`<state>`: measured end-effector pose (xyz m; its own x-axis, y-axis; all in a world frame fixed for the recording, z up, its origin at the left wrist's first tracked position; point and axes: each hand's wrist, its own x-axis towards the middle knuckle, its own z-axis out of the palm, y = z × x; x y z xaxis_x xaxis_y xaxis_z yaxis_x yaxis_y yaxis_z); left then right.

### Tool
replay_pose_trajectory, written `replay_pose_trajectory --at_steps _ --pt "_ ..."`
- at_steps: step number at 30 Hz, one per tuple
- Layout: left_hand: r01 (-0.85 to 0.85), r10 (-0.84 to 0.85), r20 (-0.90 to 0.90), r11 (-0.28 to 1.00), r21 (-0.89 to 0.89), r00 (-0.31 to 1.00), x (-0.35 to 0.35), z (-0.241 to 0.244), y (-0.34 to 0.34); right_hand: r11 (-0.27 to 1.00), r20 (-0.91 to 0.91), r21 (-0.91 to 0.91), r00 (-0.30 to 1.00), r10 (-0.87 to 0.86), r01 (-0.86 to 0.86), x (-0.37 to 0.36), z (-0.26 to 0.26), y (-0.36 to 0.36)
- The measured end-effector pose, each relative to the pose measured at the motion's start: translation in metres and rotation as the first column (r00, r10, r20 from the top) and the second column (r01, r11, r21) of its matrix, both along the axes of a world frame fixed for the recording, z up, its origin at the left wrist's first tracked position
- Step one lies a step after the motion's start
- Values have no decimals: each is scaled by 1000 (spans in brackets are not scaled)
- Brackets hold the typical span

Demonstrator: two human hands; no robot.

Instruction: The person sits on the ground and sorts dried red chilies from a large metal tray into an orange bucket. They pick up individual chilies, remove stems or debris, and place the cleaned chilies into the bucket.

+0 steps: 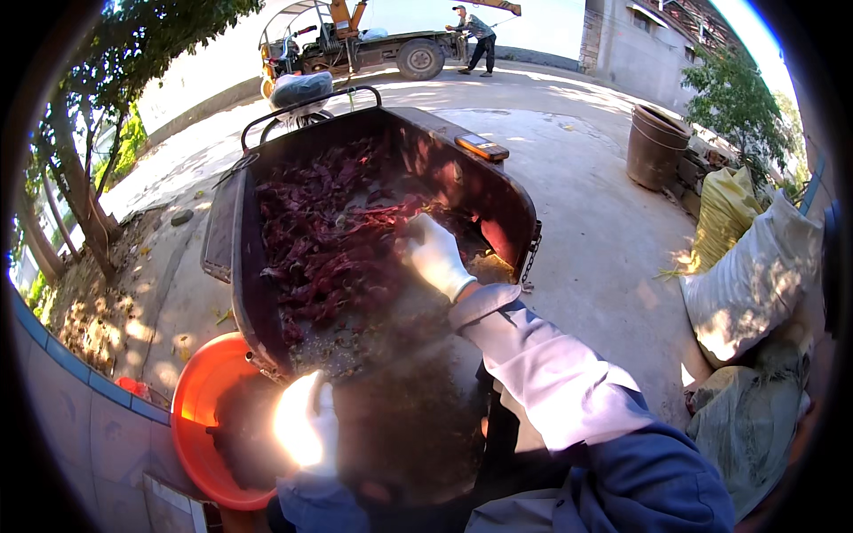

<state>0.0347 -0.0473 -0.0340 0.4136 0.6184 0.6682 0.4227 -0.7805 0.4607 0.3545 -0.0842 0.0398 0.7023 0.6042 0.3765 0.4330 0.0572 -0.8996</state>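
My right hand [434, 257], in a white glove, reaches over a heap of dried dark-red chilli peppers [326, 246] in the metal bed of a small cart [241, 293]. Its fingers curl down at the heap's right side, and whatever may lie under them is hidden. My left hand [306, 423], also gloved in white, hovers near the cart's rear edge, beside an orange plastic basin [193, 433]. Strong glare washes out its fingers. Dark contents [250, 426] fill part of the basin, too shadowed to identify. Small pale seeds [333, 350] are scattered on the bed's near end.
A handheld device [481, 146] rests on the cart's right side wall. A chain [532, 256] hangs at that wall's near end. White sack [746, 283], yellow sack [723, 213] and brown vat [656, 146] stand at right. Beyond, a person [476, 36] stands by a truck [400, 56].
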Motion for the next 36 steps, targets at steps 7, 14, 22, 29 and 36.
replay_pose_trajectory --at_steps 7,14,22,29,36 --pt "77 -71 34 975 -211 997 10 3 -4 956 283 220 951 126 -192 -12 -13 9" --pt "514 -198 479 442 -735 855 11 0 3 914 720 82 657 222 -398 -72 -31 -12" --pt "579 183 578 56 -813 795 38 70 -36 803 754 19 536 379 -595 -122 -95 -24" --pt "456 -168 429 452 -767 888 20 7 -5 766 763 59 524 379 -640 -123 -112 -25" --pt "632 -21 641 199 -749 767 38 36 -28 787 666 -277 481 571 -551 -127 -134 -31"
